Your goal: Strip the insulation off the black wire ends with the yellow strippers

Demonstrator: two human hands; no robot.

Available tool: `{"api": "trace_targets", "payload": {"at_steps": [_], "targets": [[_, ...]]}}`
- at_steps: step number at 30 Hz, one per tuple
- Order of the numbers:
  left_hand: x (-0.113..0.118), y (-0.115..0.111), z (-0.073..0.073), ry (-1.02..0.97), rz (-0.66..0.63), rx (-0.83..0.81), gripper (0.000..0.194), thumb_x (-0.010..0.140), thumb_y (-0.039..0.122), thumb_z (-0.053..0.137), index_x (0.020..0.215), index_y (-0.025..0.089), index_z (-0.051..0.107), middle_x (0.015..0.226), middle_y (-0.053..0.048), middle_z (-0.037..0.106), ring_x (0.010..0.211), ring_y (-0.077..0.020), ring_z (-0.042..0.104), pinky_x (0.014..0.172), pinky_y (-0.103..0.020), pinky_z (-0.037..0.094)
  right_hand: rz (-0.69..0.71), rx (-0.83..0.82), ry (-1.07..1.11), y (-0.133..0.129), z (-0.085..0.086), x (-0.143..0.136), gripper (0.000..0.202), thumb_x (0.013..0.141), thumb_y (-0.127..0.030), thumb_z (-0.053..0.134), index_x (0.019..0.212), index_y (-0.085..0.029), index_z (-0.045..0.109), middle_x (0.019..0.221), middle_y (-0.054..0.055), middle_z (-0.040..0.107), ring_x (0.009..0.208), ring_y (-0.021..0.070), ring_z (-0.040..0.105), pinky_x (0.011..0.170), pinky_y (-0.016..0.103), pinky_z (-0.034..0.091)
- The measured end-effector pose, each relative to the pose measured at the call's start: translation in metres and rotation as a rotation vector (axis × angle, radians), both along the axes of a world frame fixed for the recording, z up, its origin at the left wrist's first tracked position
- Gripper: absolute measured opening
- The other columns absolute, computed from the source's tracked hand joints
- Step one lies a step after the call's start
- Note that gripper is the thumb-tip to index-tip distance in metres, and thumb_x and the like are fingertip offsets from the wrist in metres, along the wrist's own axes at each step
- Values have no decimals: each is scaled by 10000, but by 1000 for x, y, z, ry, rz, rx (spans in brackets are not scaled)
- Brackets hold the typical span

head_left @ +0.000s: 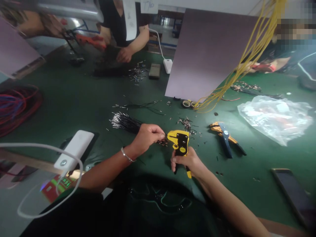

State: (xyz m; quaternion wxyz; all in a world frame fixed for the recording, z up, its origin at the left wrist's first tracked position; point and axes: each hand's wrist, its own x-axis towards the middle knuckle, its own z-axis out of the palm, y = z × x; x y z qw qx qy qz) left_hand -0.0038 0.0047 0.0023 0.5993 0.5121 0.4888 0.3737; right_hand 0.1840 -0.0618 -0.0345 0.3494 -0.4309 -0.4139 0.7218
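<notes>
Fingers wrapped around its handles, my right hand holds a yellow and black wire stripper, its jaws pointing left. Just left of those jaws, my left hand is closed in a pinch. A thin wire seems to be between its fingertips, though it is too small to see clearly. Beneath and behind my left hand lies a bundle of black wires with bare silvery ends toward the left. Copper-coloured wire ends show beside my left fingertips. Small cut scraps are scattered beyond the stripper.
Another wire stripper, orange and dark blue, lies to the right. Beyond it are a clear plastic bag and a phone. A white power bank with a cable sits left. Yellow wires hang down. Co-workers' hands are across the table.
</notes>
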Motion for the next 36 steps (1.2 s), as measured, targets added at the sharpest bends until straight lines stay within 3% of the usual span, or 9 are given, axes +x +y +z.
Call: {"api": "trace_targets", "payload": {"at_steps": [6,13,19,28,36], "targets": [[1,1,-3,-43,-8,-47,45,606,172,660,611,127,665,466,33,535,400,-33,351,406,-192,263,81,-54,62,1,10,6,115,664,-227,701,634,-138,633,505,27,655,442,170,601,472,275,468],[0,-5,3,146,-25,156,52,659,168,657,629,140,688,515,20,576,495,-65,450,479,-194,343,-23,-21,-41,4,5,4,122,645,-228,728,656,-143,640,501,10,657,438,161,596,495,282,483],[0,-1,-4,33,-10,30,49,654,177,656,636,135,674,472,36,544,426,-50,391,429,-192,303,-5,8,-55,2,3,4,101,678,-214,695,636,-144,635,499,24,665,463,159,598,509,273,470],[2,-7,4,133,-19,116,47,654,166,657,628,145,690,508,20,584,488,-70,460,486,-197,362,-46,11,-135,5,1,5,115,659,-229,720,646,-153,634,486,9,655,448,153,589,514,280,485],[0,0,-3,-32,15,-24,40,618,173,673,607,135,665,454,42,526,398,-37,351,400,-192,262,-88,-1,-106,5,2,10,94,668,-205,702,640,-149,632,495,20,660,464,171,604,516,292,486]]}}
